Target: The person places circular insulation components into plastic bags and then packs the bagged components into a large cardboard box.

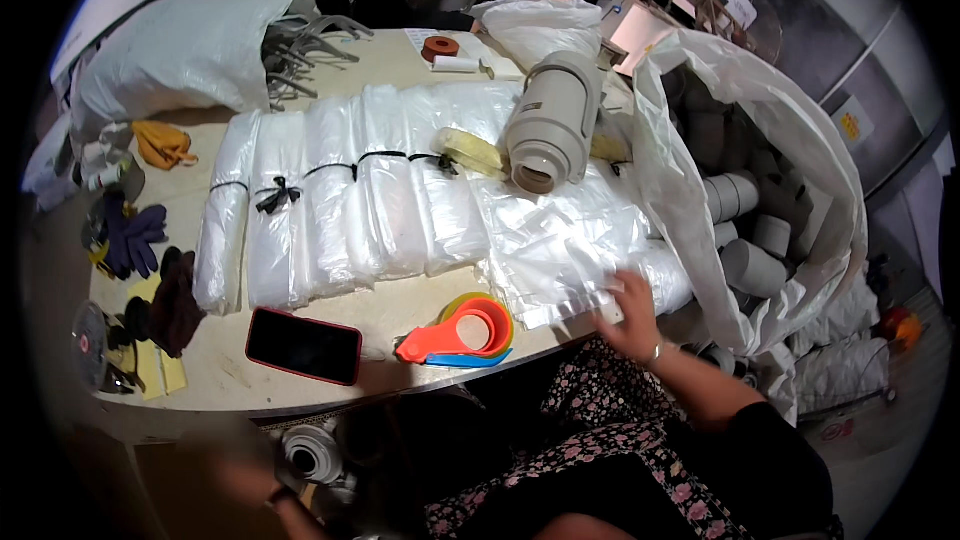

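My right hand [632,318] reaches to the near edge of a loose stack of clear plastic bags [560,250]. Its thumb and fingers look apart, slightly blurred, with nothing visible between them. Down at the lower left, below the table edge, my left hand [240,465] is smeared by motion, so its fingers cannot be made out. Beside it is a grey round part with a ringed opening [310,455]. A beige-grey jug-like plastic body [555,120] with a side handle lies on the bags, its open end toward me.
Tied bundles of plastic bags [330,200] line the table. Near its front edge lie a phone [304,345] and orange, yellow and blue ring-shaped pieces [465,332]. At right, a white sack [690,280] holds grey cylindrical parts [752,265]. Gloves [132,237] lie left; another sack [185,60] stands behind.
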The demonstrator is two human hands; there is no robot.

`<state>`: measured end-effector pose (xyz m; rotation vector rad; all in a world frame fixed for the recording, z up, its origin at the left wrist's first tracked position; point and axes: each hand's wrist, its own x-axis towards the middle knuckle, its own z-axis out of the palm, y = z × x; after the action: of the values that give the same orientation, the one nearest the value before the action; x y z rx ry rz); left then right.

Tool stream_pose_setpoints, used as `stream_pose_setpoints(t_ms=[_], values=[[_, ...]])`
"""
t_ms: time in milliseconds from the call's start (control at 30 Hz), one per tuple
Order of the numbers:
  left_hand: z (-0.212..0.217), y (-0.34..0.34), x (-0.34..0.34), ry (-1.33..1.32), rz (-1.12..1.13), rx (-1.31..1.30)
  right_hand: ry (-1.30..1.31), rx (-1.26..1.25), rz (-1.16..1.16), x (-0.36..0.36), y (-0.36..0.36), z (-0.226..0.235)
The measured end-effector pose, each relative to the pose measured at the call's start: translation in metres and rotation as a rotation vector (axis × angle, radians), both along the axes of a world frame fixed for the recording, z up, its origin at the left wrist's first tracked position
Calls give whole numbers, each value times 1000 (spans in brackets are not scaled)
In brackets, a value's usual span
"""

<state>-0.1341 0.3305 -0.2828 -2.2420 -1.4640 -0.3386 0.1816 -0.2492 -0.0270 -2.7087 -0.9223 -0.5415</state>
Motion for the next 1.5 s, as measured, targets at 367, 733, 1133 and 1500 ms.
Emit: stream_pose_setpoints(t_ms=[367,733,1133,1500], values=[[210,-372,158,700,-1536,-825,-186,-280,-117,211,75,44],[255,-304,157,493,-835,-220,314,1630,109,42,-206,118],[321,-457,132,-817,-1097,-1541,-19,731,279,-162,-257,-46],[345,-509,149,46,-1520,-1064,573,679,-1452,-373,-488,-348]])
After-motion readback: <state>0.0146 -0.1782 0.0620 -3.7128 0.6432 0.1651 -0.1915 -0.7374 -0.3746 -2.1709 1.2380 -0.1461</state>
